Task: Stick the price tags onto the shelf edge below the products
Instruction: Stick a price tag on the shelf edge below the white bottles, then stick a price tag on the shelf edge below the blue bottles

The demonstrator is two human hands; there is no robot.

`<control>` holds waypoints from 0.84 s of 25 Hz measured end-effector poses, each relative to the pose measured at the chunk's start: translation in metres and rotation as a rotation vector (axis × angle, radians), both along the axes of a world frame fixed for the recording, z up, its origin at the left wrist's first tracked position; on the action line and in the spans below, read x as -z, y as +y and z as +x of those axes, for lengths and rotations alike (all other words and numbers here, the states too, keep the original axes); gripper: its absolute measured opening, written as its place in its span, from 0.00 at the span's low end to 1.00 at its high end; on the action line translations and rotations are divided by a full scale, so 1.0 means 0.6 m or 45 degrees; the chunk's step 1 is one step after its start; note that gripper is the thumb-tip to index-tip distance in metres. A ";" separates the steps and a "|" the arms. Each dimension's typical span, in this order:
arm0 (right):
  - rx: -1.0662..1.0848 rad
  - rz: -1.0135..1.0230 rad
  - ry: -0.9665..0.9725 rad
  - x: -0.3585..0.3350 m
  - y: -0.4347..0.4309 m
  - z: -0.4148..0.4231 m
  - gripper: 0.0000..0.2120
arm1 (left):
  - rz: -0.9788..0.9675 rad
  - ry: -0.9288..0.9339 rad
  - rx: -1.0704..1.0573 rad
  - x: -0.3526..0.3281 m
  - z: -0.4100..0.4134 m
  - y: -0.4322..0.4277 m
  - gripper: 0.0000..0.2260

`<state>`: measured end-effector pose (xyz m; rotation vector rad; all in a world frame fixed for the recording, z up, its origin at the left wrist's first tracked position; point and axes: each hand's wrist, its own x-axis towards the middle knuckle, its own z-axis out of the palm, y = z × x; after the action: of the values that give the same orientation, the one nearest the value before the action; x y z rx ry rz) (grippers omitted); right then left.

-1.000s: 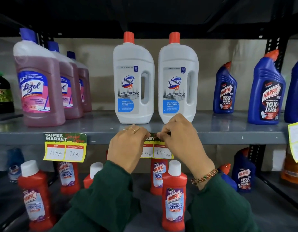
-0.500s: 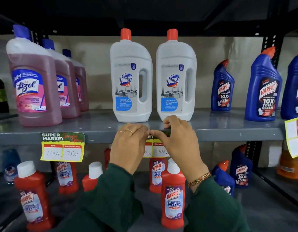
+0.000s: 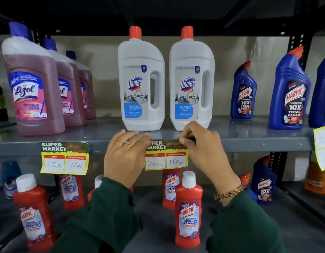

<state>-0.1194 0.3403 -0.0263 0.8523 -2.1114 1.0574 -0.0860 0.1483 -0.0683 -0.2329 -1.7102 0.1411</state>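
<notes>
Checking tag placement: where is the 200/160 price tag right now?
Centre of the head view, the price tag sits on the shelf edge below the two white bottles, between the left hand and right hand.

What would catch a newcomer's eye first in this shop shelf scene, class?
Two hands, left hand and right hand, press a yellow price tag onto the grey shelf edge at centre. Directly above stand two white Domex bottles with red caps. A matching tag hangs further left.

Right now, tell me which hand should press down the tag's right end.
Right. The right hand already pinches the top right corner of the price tag against the shelf edge; the left hand covers the tag's left end.
</notes>
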 end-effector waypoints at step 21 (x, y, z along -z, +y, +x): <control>0.616 -0.408 0.109 0.039 0.447 -0.130 0.15 | 0.030 -0.213 -0.006 -0.007 -0.179 0.474 0.14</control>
<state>-0.1973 0.6087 -0.0498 0.2101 -1.8711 1.0308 -0.1936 0.4328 -0.0638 -0.2285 -1.8780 0.1071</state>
